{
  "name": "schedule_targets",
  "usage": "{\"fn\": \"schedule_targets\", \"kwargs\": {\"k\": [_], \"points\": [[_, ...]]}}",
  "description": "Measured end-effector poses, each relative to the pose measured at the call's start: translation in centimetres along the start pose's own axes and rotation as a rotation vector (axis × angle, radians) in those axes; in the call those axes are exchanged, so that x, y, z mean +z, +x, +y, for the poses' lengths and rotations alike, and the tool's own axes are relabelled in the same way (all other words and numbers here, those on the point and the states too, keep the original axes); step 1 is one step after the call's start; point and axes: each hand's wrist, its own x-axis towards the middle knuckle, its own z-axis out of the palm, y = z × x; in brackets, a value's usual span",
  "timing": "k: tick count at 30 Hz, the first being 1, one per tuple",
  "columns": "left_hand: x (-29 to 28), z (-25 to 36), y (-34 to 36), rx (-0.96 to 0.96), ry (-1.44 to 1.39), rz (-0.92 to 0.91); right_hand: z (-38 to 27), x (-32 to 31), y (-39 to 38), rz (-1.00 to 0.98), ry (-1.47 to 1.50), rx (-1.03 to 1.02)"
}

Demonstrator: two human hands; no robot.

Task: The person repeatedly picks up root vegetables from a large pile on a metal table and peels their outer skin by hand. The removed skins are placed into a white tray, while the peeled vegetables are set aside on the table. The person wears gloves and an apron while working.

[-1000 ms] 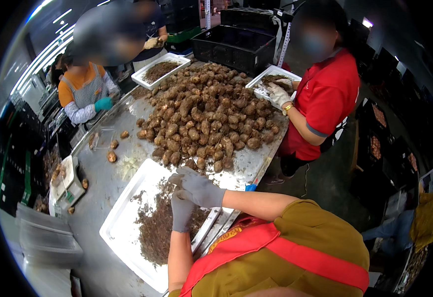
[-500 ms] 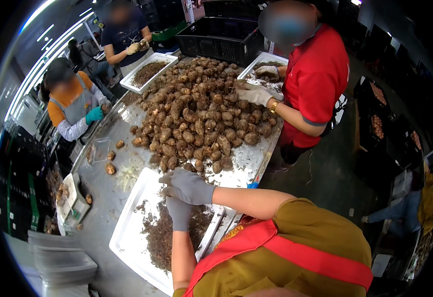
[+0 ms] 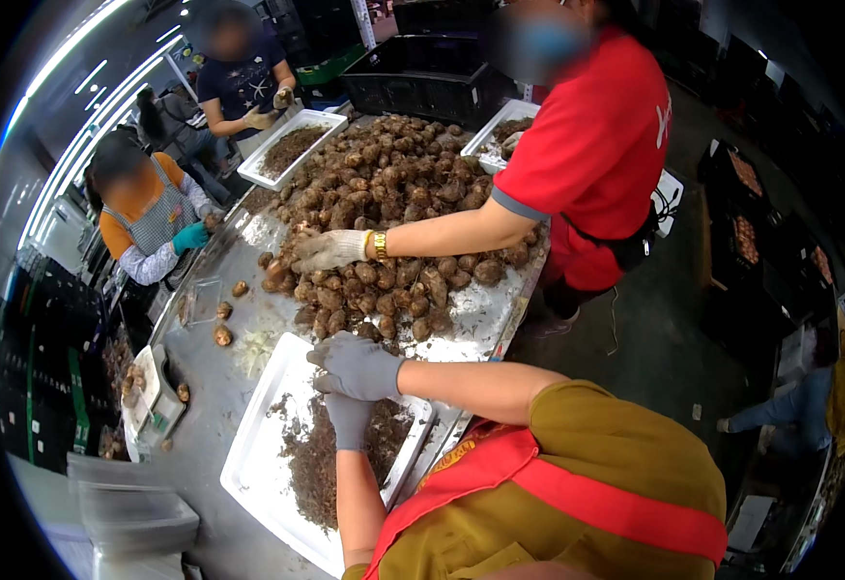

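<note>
Both my hands wear grey gloves and meet above the near white tray [image 3: 256,447]. My right hand [image 3: 359,367] lies across the top, its fingers curled in against the left. Below it, my left hand [image 3: 349,421] is closed, with its fingers mostly covered by the right. Whatever they grip between them is hidden from here. Brown root fibres and peelings [image 3: 321,464] lie in the tray beneath. Just beyond my hands rises a big heap of brown, hairy taro corms [image 3: 398,213] on the metal table [image 3: 200,406].
A co-worker in red [image 3: 591,126] reaches a gloved hand [image 3: 330,250] over the heap. Two other workers stand across the table. A small scale [image 3: 157,396], loose corms [image 3: 222,335] and stacked clear plastic trays [image 3: 132,507] lie left. A black crate [image 3: 422,87] stands behind.
The co-worker in red has leaned in and stretched an arm leftward across the heap. My hands stay together over the tray, hardly moved.
</note>
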Motion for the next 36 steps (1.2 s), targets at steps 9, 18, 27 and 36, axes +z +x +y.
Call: {"fn": "schedule_targets", "kwargs": {"k": [9, 18, 27, 36], "points": [[-5.8, 2.5, 3.5, -0.632, -0.805, 0.175, -1.6, -4.3, -5.9, -0.035, 0.663, 0.524], [-8.6, 8.7, 6.3, -0.473, -0.669, 0.087, 3.2, -6.8, -6.3, 0.313, 0.637, 0.395], [-9.2, 9.2, 5.8, -0.461, -0.582, 0.072, 1.4, -10.1, -4.9, 0.222, 0.529, 0.301], [-9.0, 8.6, 4.8, -0.486, -0.543, -0.051, 3.8, -8.7, -4.4, 0.066, 0.583, 0.28]]}}
